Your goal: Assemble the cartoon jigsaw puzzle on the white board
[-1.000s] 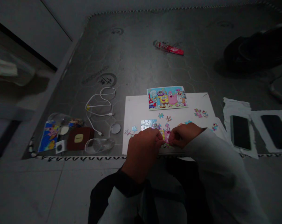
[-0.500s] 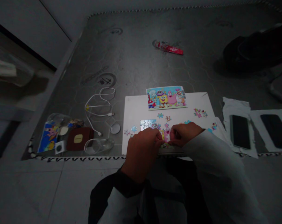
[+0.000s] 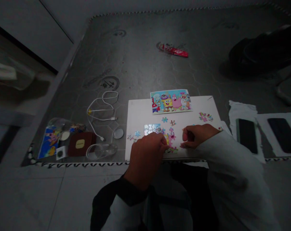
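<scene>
A white board [image 3: 140, 112] lies on a grey mattress with a partly joined cartoon jigsaw [image 3: 157, 130] on it. My left hand [image 3: 146, 154] rests on the joined part, fingers curled and pressing on the pieces near its front edge. My right hand [image 3: 198, 134] sits just to the right of the joined part, fingers curled in a pinch; what they hold is hidden. A colourful reference picture [image 3: 171, 101] lies at the board's far edge. Loose pieces [image 3: 205, 116] are scattered at the right and a few more loose pieces [image 3: 133, 136] at the left.
To the left lie a white cable [image 3: 102, 109], a round lid [image 3: 118, 133], a clear glass [image 3: 101, 150] on its side, a brown case [image 3: 80, 144] and a colourful bag [image 3: 50, 141]. Two phones [image 3: 247, 136] lie on paper at the right. A red wrapper [image 3: 173, 50] lies farther back.
My right hand has drawn away to the right from my left hand, uncovering the pink and yellow joined pieces between them. My left hand has stayed put.
</scene>
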The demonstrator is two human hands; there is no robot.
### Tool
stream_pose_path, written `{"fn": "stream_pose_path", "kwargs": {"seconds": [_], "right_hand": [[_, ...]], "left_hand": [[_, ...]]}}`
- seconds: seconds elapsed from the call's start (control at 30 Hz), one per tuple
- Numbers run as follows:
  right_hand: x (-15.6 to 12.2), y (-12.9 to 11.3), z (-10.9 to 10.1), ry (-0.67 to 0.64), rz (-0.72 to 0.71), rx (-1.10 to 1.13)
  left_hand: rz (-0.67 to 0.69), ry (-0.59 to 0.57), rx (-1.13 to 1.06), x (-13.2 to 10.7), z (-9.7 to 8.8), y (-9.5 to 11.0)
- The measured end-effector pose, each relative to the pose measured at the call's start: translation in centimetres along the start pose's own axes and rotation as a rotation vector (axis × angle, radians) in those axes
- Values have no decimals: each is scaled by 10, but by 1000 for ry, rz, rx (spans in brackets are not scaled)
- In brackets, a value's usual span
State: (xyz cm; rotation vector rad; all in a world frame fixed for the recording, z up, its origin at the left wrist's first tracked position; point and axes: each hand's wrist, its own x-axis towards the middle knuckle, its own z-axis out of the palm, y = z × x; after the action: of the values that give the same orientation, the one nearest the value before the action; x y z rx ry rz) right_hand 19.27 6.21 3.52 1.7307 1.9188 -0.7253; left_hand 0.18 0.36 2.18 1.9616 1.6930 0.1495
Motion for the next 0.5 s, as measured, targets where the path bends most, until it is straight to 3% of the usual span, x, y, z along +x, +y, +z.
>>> {"fn": "stream_pose_path", "kwargs": {"seconds": [0.2, 0.5], "right_hand": [[-8, 27, -6, 115, 47, 60], [-8, 67, -14, 95, 240, 97]], "left_hand": [[29, 16, 49, -5, -1, 4], [36, 41, 109, -5, -3, 11]]}}
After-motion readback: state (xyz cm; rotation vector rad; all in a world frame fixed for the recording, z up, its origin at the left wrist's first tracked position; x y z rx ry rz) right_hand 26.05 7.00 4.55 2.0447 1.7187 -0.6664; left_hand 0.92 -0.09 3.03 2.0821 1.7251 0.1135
